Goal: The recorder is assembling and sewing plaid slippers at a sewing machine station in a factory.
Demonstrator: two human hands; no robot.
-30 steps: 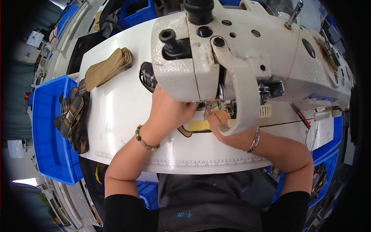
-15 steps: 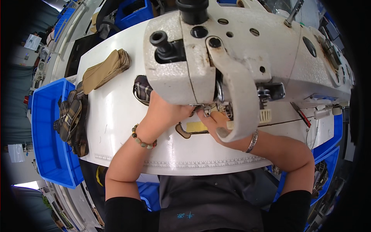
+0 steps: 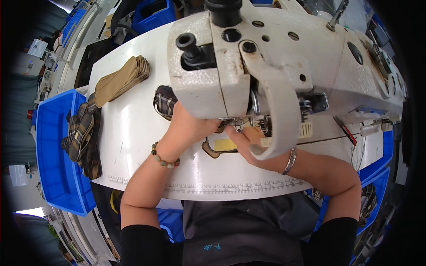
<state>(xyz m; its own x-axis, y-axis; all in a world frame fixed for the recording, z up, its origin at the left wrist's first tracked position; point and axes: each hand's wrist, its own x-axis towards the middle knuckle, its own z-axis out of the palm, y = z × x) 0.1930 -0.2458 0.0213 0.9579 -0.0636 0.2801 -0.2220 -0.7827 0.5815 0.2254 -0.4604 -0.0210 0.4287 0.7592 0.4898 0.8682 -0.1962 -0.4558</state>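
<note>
Plaid fabric [image 3: 164, 101], dark and round-edged, lay on the glossy white table [image 3: 133, 153] just beside the left hand [image 3: 191, 126], near the pebbled sewing machine [image 3: 288, 53]. That hand's fingers bunched; the right hand [image 3: 245, 142] curled by the presser foot [image 3: 238, 125]; their grip I couldn't tell. Plaid pieces [image 3: 81, 137] slumped over one blue plastic bin [image 3: 54, 153]; another bin [image 3: 381, 188] held more.

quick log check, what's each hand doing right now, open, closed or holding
Left hand: partly under the sewing machine; grip can't be told.
Right hand: beside the presser foot, partly hidden; can't tell either.
</note>
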